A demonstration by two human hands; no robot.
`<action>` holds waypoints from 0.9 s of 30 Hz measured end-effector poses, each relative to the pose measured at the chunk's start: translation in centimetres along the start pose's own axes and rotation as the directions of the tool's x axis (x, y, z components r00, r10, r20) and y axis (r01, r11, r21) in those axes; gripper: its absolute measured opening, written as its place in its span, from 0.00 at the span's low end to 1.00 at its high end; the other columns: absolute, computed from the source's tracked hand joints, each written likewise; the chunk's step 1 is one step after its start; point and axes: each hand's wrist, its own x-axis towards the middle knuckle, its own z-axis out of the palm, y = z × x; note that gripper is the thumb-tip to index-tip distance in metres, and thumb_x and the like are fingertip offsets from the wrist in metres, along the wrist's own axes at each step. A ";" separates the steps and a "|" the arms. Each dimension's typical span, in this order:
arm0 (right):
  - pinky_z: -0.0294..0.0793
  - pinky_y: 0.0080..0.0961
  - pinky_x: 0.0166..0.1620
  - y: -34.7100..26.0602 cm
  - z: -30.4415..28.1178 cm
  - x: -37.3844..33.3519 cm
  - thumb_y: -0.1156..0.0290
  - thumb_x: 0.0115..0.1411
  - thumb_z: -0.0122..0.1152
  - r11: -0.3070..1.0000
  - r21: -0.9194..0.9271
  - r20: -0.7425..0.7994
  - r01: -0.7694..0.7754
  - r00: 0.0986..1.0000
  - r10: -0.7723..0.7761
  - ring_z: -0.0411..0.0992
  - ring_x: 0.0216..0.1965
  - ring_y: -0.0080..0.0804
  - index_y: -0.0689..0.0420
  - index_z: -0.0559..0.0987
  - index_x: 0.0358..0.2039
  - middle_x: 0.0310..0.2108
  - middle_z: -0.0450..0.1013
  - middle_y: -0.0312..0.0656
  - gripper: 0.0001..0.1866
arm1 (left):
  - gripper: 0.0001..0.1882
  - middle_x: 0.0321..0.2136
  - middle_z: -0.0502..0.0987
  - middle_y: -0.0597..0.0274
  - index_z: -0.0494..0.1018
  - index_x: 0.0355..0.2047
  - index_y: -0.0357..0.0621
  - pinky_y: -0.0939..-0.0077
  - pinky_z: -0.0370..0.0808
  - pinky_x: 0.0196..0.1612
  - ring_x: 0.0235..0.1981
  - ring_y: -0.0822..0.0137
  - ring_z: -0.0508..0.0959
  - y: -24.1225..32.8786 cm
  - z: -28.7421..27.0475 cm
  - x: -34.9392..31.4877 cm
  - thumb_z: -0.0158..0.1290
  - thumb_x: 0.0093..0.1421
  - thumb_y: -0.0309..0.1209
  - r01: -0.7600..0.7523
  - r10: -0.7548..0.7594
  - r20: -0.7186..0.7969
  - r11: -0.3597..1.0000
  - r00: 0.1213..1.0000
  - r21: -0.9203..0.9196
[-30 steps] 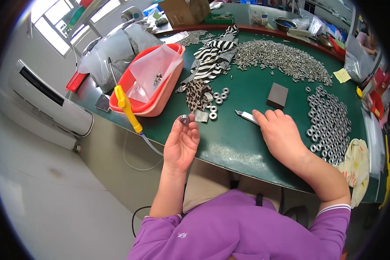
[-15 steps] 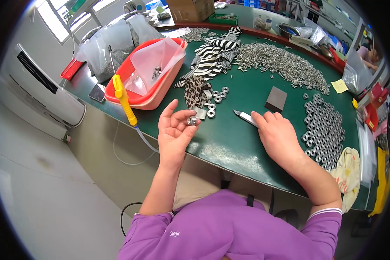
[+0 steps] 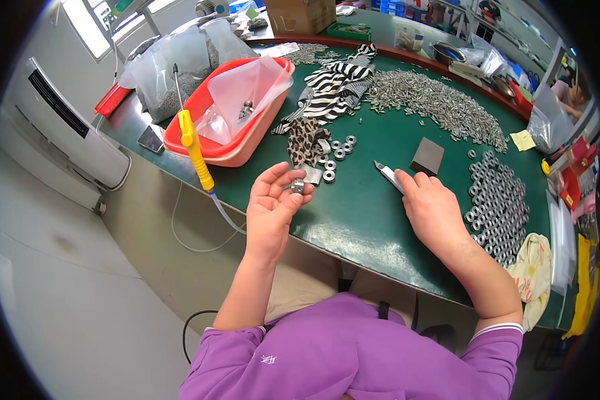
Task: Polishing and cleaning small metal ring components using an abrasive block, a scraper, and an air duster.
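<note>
Head view: the left hand (image 3: 268, 207), at the centre of the frame, has its grip closed on one small metal ring (image 3: 298, 187), pinched at the fingertips. The right hand (image 3: 435, 207), right of centre, has its grip closed around a white-handled knife (image 3: 389, 177), blade tip directed to the upper left.

Hazards (judged):
- Ring drop. Cause: a fingertip-only hold. A dropped ring could roll off the near edge of the table (image 3: 353, 213) or mix with the loose rings (image 3: 329, 177) above it in the frame.
- Cut. Cause: the bare left fingers meeting the blade if the hands close up; at present they stand well apart.
- Disturbed parts. Cause: the right forearm swinging into the ring cluster (image 3: 499, 207) at the right of the frame.
- Snag. Cause: the left forearm catching the hose (image 3: 229, 212) of the yellow air gun (image 3: 195, 150).

Containers:
- Red basin (image 3: 228, 157), left of centre: holds a translucent plastic sheet or bag (image 3: 232, 93) with a few small metal parts (image 3: 246, 109).
- Clear bags (image 3: 150, 73), upper left: filled with grey, fine-looking contents; type cannot be told.
- Clear bag (image 3: 547, 119), upper right: small grey pieces at its base.
- Green tray (image 3: 340, 35), top centre: contents too small to identify.
</note>
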 end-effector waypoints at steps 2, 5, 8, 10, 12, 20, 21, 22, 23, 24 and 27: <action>0.71 0.32 0.29 0.0 0.1 0.1 0.77 0.51 0.51 1.000 -0.005 -0.005 0.004 1.000 -0.004 0.68 0.30 0.38 0.59 0.68 0.49 0.29 0.66 0.44 0.22 | 0.25 0.45 0.69 0.52 0.58 0.53 0.40 0.74 0.73 0.46 0.42 0.65 0.75 0.0 0.0 0.0 0.49 0.54 0.15 -0.037 0.037 0.003 0.999 0.999 0.035; 0.71 0.32 0.29 0.0 0.1 0.1 0.76 0.51 0.51 1.000 -0.009 -0.012 0.007 1.000 -0.007 0.68 0.30 0.38 0.59 0.68 0.48 0.29 0.66 0.44 0.21 | 0.27 0.43 0.70 0.53 0.58 0.53 0.39 0.76 0.73 0.45 0.40 0.67 0.75 -0.1 0.0 -0.1 0.50 0.52 0.13 -0.106 0.105 0.010 0.986 0.994 0.132; 0.71 0.32 0.30 -0.1 0.1 0.1 0.76 0.51 0.52 1.000 -0.006 -0.018 0.007 1.000 -0.007 0.68 0.30 0.38 0.59 0.68 0.48 0.29 0.66 0.44 0.21 | 0.29 0.42 0.70 0.55 0.57 0.53 0.39 0.79 0.72 0.43 0.38 0.71 0.73 -0.3 0.0 0.0 0.51 0.51 0.13 -0.176 0.177 0.017 0.956 0.984 0.237; 0.71 0.32 0.30 -0.2 0.1 0.2 0.76 0.51 0.52 1.000 -0.004 -0.020 0.007 1.000 -0.007 0.68 0.30 0.38 0.59 0.68 0.48 0.29 0.66 0.44 0.21 | 0.30 0.41 0.70 0.56 0.57 0.54 0.39 0.81 0.72 0.42 0.38 0.72 0.73 -0.3 0.0 0.0 0.52 0.50 0.13 -0.212 0.215 0.020 0.936 0.976 0.283; 0.71 0.32 0.30 -0.2 0.0 0.2 0.76 0.51 0.52 1.000 -0.011 -0.015 0.004 1.000 -0.004 0.68 0.30 0.38 0.59 0.69 0.48 0.29 0.66 0.44 0.21 | 0.31 0.40 0.70 0.57 0.57 0.54 0.39 0.82 0.71 0.41 0.37 0.73 0.72 -0.3 -0.1 0.0 0.53 0.50 0.13 -0.243 0.244 0.041 0.909 0.969 0.339; 0.71 0.31 0.31 -0.3 0.0 0.1 0.79 0.49 0.51 1.000 -0.022 0.003 0.004 1.000 -0.004 0.67 0.31 0.38 0.59 0.68 0.49 0.30 0.65 0.44 0.23 | 0.31 0.40 0.72 0.54 0.53 0.56 0.38 0.81 0.71 0.41 0.37 0.72 0.73 0.4 0.0 -0.3 0.54 0.53 0.18 -0.080 0.087 -0.039 0.983 0.995 0.168; 0.71 0.31 0.31 -0.3 0.0 0.1 0.79 0.48 0.51 1.000 -0.024 0.013 0.003 1.000 -0.003 0.67 0.31 0.38 0.59 0.68 0.49 0.30 0.65 0.44 0.24 | 0.31 0.40 0.72 0.53 0.53 0.56 0.38 0.80 0.72 0.41 0.37 0.71 0.74 0.5 0.0 -0.3 0.54 0.54 0.20 -0.039 0.046 -0.040 0.988 0.998 0.148; 0.71 0.31 0.31 -0.3 -0.1 0.1 0.79 0.48 0.51 1.000 -0.022 0.010 0.003 1.000 -0.003 0.67 0.31 0.38 0.59 0.68 0.49 0.30 0.65 0.44 0.24 | 0.31 0.40 0.72 0.53 0.53 0.56 0.38 0.80 0.72 0.41 0.37 0.71 0.74 0.6 -0.1 -0.2 0.54 0.54 0.20 -0.041 0.048 -0.039 0.988 0.998 0.151; 0.71 0.31 0.31 -0.4 -0.1 0.1 0.79 0.48 0.51 1.000 -0.020 0.017 0.000 1.000 0.001 0.67 0.31 0.38 0.59 0.68 0.49 0.30 0.65 0.44 0.24 | 0.30 0.41 0.73 0.52 0.53 0.56 0.38 0.80 0.72 0.41 0.36 0.71 0.74 0.5 -0.3 -0.2 0.53 0.55 0.22 -0.027 0.030 -0.027 0.993 0.999 0.115; 0.71 0.31 0.32 -0.4 -0.1 0.1 0.79 0.48 0.51 1.000 -0.019 0.025 -0.004 1.000 0.005 0.67 0.31 0.38 0.59 0.68 0.49 0.30 0.65 0.44 0.24 | 0.29 0.41 0.73 0.52 0.53 0.56 0.38 0.79 0.72 0.41 0.35 0.70 0.75 0.6 -0.4 -0.2 0.53 0.56 0.24 -0.012 0.013 -0.013 0.997 1.000 0.079; 0.70 0.31 0.31 -0.2 0.1 0.0 0.80 0.48 0.51 1.000 -0.028 0.011 0.003 1.000 -0.003 0.67 0.30 0.38 0.59 0.68 0.49 0.30 0.65 0.44 0.24 | 0.27 0.41 0.73 0.52 0.54 0.55 0.38 0.79 0.72 0.41 0.35 0.70 0.75 0.6 -0.1 -0.1 0.52 0.58 0.25 0.010 -0.010 -0.001 1.000 1.000 0.024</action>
